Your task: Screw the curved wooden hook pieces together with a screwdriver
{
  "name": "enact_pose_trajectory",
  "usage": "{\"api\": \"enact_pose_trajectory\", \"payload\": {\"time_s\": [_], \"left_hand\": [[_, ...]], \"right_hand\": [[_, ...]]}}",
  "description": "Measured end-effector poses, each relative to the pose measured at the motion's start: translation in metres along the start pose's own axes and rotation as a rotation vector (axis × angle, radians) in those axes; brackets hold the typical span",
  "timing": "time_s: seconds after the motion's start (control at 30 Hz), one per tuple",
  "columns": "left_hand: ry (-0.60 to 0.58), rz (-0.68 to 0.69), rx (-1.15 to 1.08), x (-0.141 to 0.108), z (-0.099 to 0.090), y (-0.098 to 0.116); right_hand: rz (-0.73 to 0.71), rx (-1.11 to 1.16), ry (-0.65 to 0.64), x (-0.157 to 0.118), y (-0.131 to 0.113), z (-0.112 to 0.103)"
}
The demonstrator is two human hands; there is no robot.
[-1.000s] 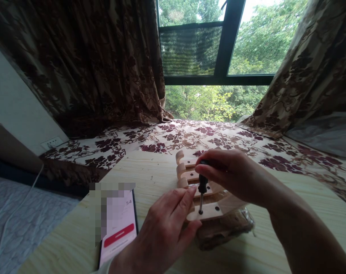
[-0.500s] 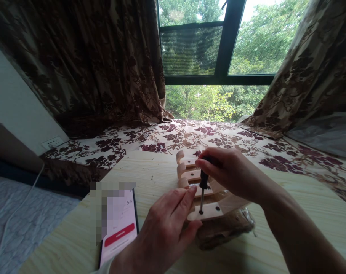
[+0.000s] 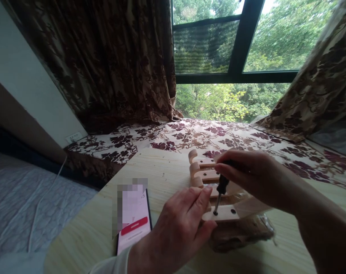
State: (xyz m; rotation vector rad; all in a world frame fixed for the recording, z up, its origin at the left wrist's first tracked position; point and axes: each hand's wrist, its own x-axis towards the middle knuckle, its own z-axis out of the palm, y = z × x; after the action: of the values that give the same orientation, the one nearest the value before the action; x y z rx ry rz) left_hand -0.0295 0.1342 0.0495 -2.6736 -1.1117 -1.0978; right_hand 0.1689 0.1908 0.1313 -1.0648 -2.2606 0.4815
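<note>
My right hand point(image 3: 254, 175) is closed around the dark handle of a screwdriver point(image 3: 223, 185). The tool leans a little to the right, its tip in a screw hole near the left end of the closest slat of a pale wooden rack point(image 3: 226, 213). Several slats lie in a row, with curled left ends and dark holes or screw heads. With thumb and fingers, my left hand point(image 3: 180, 224) grips the left end of the closest slat. Beneath the rack lies a brown block point(image 3: 241, 234) wrapped in clear plastic.
A phone point(image 3: 134, 222) with a lit screen lies left of my left hand on the light wood tabletop point(image 3: 104, 224). Beyond it are a flower-patterned cloth point(image 3: 190, 133), curtains point(image 3: 127, 68) and a window. A white cable point(image 3: 44, 194) crosses the quilted surface at left.
The view has swung, so everything sits further right in the picture. The screwdriver was nearly upright and now tilts rightward, its tip still in the same hole. Both hands keep their grip.
</note>
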Motion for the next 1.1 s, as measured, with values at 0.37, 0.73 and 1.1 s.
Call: {"api": "enact_pose_trajectory", "payload": {"time_s": [0.37, 0.73, 1.1], "left_hand": [[0.012, -0.003, -0.042, 0.001, 0.001, 0.0], [0.021, 0.014, -0.049, 0.004, -0.002, 0.003], [0.007, 0.01, -0.074, 0.004, -0.003, 0.004]], "right_hand": [[-0.073, 0.025, 0.045, -0.006, -0.003, 0.004], [-0.042, -0.092, 0.082, 0.002, 0.015, 0.005], [-0.147, -0.111, 0.071, -0.011, 0.006, -0.001]]}}
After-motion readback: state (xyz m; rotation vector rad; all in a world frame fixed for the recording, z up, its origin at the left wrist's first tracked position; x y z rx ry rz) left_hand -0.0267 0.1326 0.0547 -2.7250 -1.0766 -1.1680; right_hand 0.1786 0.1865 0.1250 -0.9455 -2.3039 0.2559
